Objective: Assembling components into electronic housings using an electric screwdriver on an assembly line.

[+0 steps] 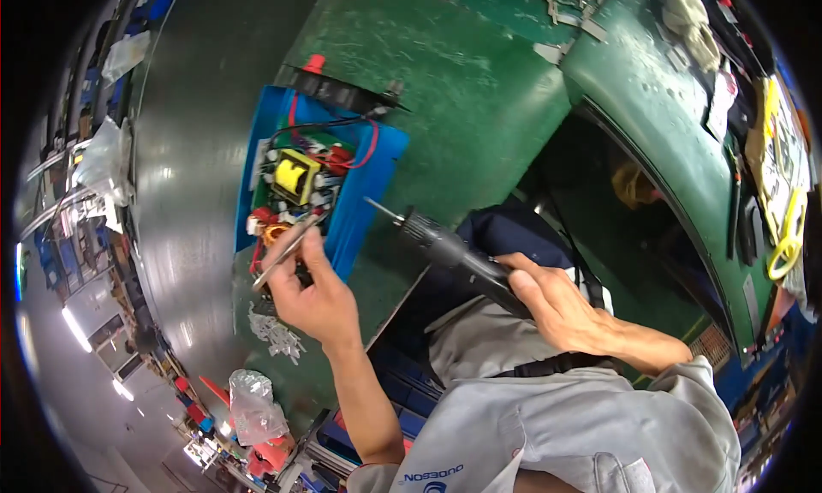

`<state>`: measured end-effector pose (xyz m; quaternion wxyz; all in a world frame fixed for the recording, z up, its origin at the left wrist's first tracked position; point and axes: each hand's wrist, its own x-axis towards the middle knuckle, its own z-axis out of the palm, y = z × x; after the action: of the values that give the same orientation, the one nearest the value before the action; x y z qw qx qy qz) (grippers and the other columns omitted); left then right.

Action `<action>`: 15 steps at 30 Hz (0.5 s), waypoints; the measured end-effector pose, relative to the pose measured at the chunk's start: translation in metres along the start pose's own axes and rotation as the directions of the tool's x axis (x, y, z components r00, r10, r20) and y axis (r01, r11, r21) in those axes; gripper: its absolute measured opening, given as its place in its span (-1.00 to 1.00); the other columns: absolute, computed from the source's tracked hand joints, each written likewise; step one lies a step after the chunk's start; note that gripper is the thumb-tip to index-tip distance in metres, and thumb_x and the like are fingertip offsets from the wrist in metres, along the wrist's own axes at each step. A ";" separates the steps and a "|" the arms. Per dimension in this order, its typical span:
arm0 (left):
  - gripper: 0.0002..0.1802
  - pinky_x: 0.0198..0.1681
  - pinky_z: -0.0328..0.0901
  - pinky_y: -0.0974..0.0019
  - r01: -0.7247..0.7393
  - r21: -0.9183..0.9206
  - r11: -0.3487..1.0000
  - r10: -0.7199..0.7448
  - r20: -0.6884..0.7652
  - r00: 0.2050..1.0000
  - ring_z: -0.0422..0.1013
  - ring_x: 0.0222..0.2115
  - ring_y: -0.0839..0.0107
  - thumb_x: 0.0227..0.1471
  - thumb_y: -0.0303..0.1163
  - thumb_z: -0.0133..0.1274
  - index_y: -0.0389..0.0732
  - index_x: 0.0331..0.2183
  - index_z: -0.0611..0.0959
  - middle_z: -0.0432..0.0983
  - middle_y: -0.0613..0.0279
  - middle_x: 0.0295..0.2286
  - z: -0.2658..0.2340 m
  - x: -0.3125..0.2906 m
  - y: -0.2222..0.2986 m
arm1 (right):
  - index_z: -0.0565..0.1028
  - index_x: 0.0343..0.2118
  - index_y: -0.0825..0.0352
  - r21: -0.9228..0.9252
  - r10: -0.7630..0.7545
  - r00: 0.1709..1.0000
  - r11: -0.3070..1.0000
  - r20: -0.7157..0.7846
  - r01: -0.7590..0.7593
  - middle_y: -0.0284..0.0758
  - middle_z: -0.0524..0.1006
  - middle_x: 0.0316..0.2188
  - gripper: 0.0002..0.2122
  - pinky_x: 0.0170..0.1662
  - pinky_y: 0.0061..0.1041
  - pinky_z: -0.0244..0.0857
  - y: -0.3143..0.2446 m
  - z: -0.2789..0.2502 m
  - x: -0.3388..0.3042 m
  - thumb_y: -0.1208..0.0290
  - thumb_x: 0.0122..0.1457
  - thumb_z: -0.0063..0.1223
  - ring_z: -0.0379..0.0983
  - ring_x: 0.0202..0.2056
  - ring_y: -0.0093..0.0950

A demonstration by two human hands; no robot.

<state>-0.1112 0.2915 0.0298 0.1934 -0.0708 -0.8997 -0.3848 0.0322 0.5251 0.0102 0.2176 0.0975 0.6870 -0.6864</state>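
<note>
My right hand (pixel 561 309) is wrapped round a black electric screwdriver (pixel 458 257), whose thin bit points up and left toward a blue housing (pixel 374 180). Between the fingers of my left hand (pixel 317 300) is a slim metal pair of tweezers (pixel 287 251), held over the lower part of the housing. Inside the open housing lies a circuit board with a yellow transformer (pixel 293 176) and red and black wires (pixel 372 146). A black end panel (pixel 342 92) with a red knob hangs at the housing's far end, joined by wires. My left fingers hide the board's near corner.
The housing rests on a green worktable (pixel 462 73). Small pale clips (pixel 276 332) lie in a pile near my left wrist. Metal pieces (pixel 561 0) are scattered at the far edge. Yellow-handled scissors (pixel 788 236) and a white cloth glove (pixel 689 26) are at the right.
</note>
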 end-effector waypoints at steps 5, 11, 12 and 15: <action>-0.84 -0.23 0.45 0.38 -0.018 0.046 0.999 0.019 -0.008 1.000 0.52 -0.34 0.40 0.18 -0.55 0.13 -0.40 -0.19 0.59 0.59 0.07 -0.32 -0.002 0.004 0.003 | 0.35 0.08 0.47 0.018 0.013 1.000 1.000 0.022 -0.014 0.05 0.50 -0.53 -0.59 -0.33 -0.15 0.31 0.001 0.000 0.002 0.20 0.43 -0.30 0.52 -0.44 -0.01; -0.81 -0.17 0.48 0.36 -0.057 0.084 0.995 0.057 0.004 0.998 0.57 -0.27 0.34 0.19 -0.52 0.13 -0.47 -0.21 0.58 0.61 -0.02 -0.28 0.003 0.014 0.004 | 0.35 0.07 0.51 0.023 0.024 0.999 0.999 0.040 -0.025 0.03 0.55 -0.42 -0.57 -0.28 -0.20 0.35 -0.005 -0.001 0.005 0.20 0.44 -0.36 0.54 -0.40 -0.07; -0.81 -0.17 0.48 0.36 -0.055 0.084 0.995 0.054 0.017 0.998 0.57 -0.27 0.34 0.19 -0.52 0.13 -0.47 -0.21 0.58 0.61 -0.02 -0.28 0.003 0.013 0.003 | 0.35 0.07 0.51 0.031 0.034 0.999 0.999 0.037 -0.035 0.03 0.55 -0.42 -0.57 -0.28 -0.20 0.35 -0.002 0.001 0.005 0.20 0.44 -0.36 0.54 -0.40 -0.07; -0.81 -0.18 0.48 0.36 -0.031 0.109 0.994 0.031 -0.002 1.000 0.57 -0.27 0.33 0.20 -0.52 0.11 -0.48 -0.21 0.58 0.62 -0.04 -0.29 0.003 0.012 0.004 | 0.35 0.07 0.51 0.051 -0.030 0.999 0.998 -0.010 0.031 0.04 0.54 -0.46 -0.56 -0.31 -0.18 0.33 0.004 0.004 0.006 0.17 0.44 -0.35 0.52 -0.44 -0.05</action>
<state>-0.1219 0.2963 0.0359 0.2045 -0.0734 -0.9178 -0.3324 0.0295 0.5201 0.0038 0.2014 0.0955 0.6718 -0.7064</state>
